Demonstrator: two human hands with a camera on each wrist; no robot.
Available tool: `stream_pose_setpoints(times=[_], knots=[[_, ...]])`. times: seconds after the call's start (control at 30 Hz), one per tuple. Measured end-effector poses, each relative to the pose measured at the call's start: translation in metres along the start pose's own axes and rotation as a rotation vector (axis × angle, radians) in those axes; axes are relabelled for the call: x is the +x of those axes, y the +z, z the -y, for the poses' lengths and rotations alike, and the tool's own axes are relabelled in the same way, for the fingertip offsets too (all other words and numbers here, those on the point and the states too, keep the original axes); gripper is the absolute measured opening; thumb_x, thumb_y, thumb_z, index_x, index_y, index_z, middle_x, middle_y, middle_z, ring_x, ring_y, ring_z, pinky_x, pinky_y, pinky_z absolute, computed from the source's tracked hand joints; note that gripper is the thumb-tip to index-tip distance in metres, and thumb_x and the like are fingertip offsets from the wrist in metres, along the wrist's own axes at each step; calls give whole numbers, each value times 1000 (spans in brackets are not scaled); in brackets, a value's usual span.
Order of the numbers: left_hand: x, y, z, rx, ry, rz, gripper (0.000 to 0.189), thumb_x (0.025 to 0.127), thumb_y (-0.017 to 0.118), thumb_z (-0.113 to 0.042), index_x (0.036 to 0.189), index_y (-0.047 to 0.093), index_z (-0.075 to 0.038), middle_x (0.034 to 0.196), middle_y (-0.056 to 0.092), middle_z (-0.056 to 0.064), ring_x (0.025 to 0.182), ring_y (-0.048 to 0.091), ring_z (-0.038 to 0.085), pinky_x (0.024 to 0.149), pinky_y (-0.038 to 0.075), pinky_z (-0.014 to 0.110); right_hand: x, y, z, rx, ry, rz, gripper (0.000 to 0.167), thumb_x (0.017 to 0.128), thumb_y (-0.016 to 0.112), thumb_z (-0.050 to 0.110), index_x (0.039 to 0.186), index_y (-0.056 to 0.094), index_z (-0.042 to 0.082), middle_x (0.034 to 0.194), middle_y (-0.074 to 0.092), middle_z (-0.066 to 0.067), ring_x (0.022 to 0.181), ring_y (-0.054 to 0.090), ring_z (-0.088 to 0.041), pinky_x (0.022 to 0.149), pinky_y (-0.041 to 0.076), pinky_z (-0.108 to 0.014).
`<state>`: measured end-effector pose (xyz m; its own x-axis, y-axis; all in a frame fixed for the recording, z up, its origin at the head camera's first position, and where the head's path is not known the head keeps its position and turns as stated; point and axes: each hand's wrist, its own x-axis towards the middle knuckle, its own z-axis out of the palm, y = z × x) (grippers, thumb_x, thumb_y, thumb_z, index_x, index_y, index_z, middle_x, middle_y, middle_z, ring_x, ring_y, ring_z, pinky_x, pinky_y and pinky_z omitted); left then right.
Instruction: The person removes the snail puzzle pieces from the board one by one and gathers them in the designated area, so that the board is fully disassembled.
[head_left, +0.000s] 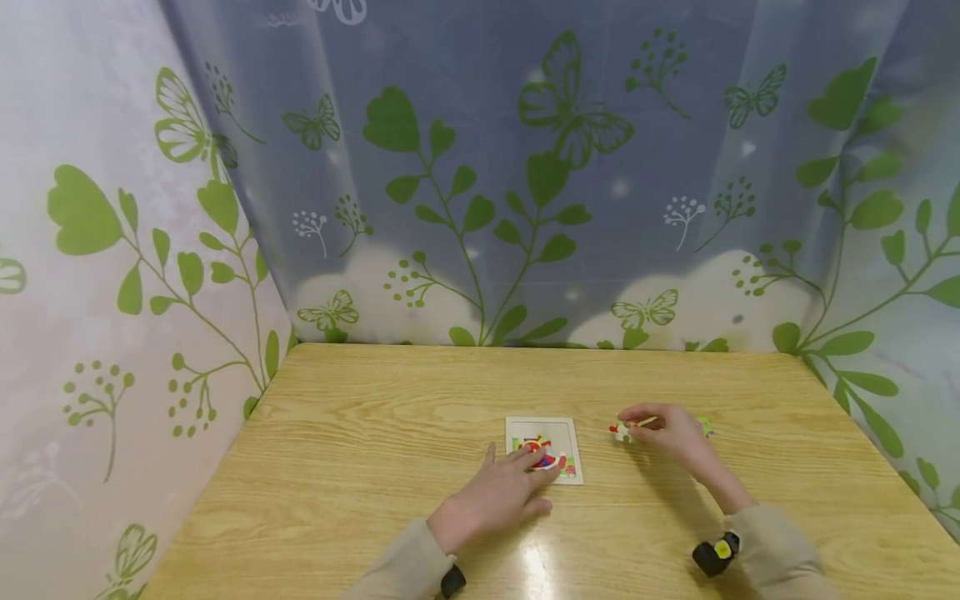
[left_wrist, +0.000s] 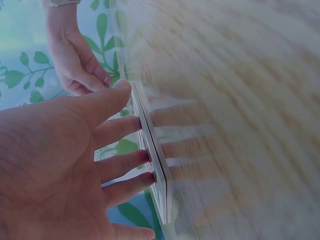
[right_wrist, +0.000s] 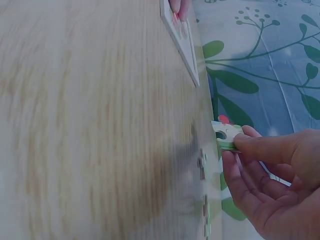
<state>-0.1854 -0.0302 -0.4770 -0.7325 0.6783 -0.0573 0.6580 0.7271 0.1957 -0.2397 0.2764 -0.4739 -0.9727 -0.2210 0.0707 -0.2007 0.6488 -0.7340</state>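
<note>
A white-framed jigsaw puzzle board (head_left: 543,423) lies on the table, with colourful pieces fitted in its lower part and a bare upper part. My left hand (head_left: 498,493) is spread with straight fingers, its fingertips on the pieces in the board. To the right of the board, my right hand (head_left: 667,433) pinches a jigsaw puzzle piece (right_wrist: 227,132) between thumb and fingers, raised over the table. That piece is pale with green and a red knob. More loose pieces (head_left: 705,425) lie behind the right hand, partly hidden by it.
The wooden table (head_left: 360,433) bears the board and the loose pieces (right_wrist: 206,217). Patterned cloth (head_left: 480,208) with leaves and butterflies hangs along the back and both sides. Both wrists wear black straps, the right one (head_left: 716,554) with a yellow spot.
</note>
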Motion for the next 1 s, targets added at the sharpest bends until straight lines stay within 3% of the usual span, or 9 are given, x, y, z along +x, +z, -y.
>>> stream_pose_setpoints(times=[0.1,0.33,0.6,0.87,1.0], knots=[[0,0,0,2,-1,-1,55,102,56,-44,153,47,-26,162,37,3,149,36,26,114,29,68,-2,-2,-5,-5,15,9,22,94,71,6,115,73,-1,111,72,-21,93,73,-31,67,58,-28],[-1,-1,0,-8,-6,6,55,102,55,-44,154,46,-26,162,37,3,149,35,26,115,28,68,-3,-2,-11,-64,12,39,22,89,76,6,110,76,1,113,71,-23,94,71,-34,72,60,-37],[0,0,0,-1,-5,4,54,102,55,-45,153,48,-28,162,38,2,148,36,25,114,29,68,-1,0,-14,-118,24,71,22,86,78,3,107,76,2,106,73,-18,92,70,-31,67,56,-31],[2,2,1,8,-10,-3,53,102,56,-45,152,48,-28,161,39,1,148,37,24,114,29,68,-2,0,-8,-153,-9,74,19,84,78,1,103,77,2,105,72,-19,91,69,-33,74,59,-44],[2,3,2,9,-12,-3,53,102,55,-46,152,48,-29,161,39,1,148,37,24,115,29,68,-3,1,-7,-144,-14,70,18,87,77,3,105,77,2,104,72,-18,90,69,-31,70,58,-39]])
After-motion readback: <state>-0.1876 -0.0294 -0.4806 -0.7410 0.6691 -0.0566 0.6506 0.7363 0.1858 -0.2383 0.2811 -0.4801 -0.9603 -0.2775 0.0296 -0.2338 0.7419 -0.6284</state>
